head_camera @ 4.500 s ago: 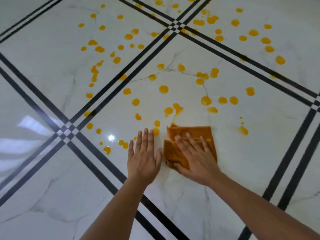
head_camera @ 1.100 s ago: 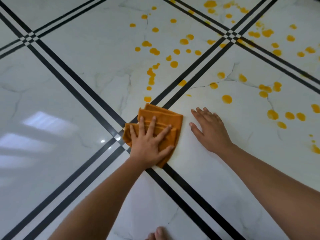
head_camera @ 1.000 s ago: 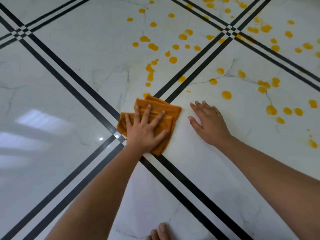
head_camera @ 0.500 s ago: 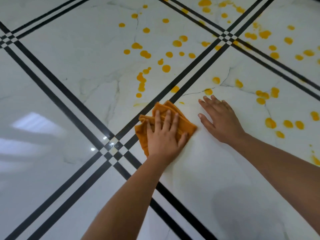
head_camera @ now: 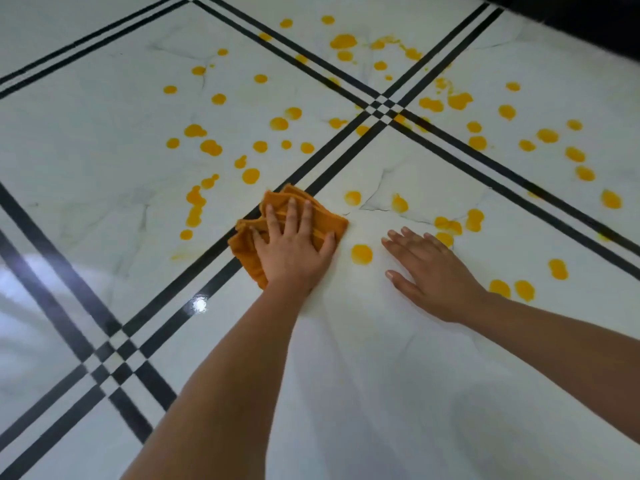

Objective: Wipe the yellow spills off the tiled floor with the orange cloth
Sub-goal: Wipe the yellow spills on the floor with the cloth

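Orange cloth (head_camera: 322,216) lies pinned under left hand (head_camera: 294,252), fingers (head_camera: 292,213) spread; right hand (head_camera: 433,271) seemingly flat.

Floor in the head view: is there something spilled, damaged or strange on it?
Yes. Yellow spills dot the tiled floor ahead of both hands, one between the left hand on the orange cloth and the bare right hand. A faint yellow smear lies left of the cloth. The thin dark lines look like marble veining, not cracks.
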Demonstrator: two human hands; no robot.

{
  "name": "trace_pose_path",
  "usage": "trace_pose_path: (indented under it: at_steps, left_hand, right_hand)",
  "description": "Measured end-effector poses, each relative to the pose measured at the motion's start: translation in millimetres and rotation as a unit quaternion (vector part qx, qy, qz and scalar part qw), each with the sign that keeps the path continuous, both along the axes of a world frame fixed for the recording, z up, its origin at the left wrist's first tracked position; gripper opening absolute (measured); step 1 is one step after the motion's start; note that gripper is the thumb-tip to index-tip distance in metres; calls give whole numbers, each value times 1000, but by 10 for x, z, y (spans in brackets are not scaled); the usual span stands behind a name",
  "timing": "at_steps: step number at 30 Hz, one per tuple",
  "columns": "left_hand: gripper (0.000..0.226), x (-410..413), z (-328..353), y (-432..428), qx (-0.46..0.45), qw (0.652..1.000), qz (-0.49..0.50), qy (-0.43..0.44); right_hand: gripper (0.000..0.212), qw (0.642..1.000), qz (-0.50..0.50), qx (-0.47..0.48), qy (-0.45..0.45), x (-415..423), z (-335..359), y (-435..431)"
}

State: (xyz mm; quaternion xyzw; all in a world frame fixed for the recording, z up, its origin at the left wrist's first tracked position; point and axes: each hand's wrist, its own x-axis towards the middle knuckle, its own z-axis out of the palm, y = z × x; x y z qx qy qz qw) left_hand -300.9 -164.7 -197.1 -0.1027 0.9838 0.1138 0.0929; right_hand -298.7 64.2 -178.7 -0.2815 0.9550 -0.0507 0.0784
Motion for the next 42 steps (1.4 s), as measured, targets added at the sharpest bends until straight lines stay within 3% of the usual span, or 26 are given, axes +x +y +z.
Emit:
trace_pose_path:
  at_steps: [1,4,6,10,13,15,21,26,30,32,37,40,42]
  left_hand:
    - [70,-6,14,142,-4,1000,-24,0]
    - [69,121,32,384,-47,973,-227,-3]
    - [69,3,14,373,-72,957,-279,2]
    - [66,-93,-11,451,-53,977,-208,10]
    - [61,19,56,398,46,984,-151,81]
    - [61,81,120,232,58,987,-89,118]
    - [67,259,93,-78,31,993,18,109]
    - [69,318,50,171,49,995,0,85]
    - [72,131,36,510,11,996,-62,62]
    - [73,36,5,669,7,997,-55,56]
    - [75,24,-18,928,16,998,-43,46]
    - [74,10,-16,995,6,998,-51,39]
    - [75,-11,-26,1063,3,998,-51,35]
  right_hand:
    - [72,1000,-7,-7,-1,-7,-9,55]
    - [69,999,-14,-32,8,-14,-24,189]
    - [66,998,-23,-50,13,-9,-28,304]
    - [57,993,-51,-99,24,50,-51,350]
    - [56,990,-28,-135,37,35,-37,170]
    - [57,989,2,-140,43,-60,-44,-80]
    - [68,996,-50,-52,-51,-251,-133,-1071]
    - [64,999,10,-34,16,4,-278,-249]
    - [64,990,-141,-16,11,-557,-266,159]
    - [61,986,-164,-19,28,-556,-258,117]
    - [58,999,-17,-23,30,-223,-298,840]
    - [63,986,-167,-15,14,-687,-250,886]
    - [65,978,-209,-11,20,-633,-230,725]
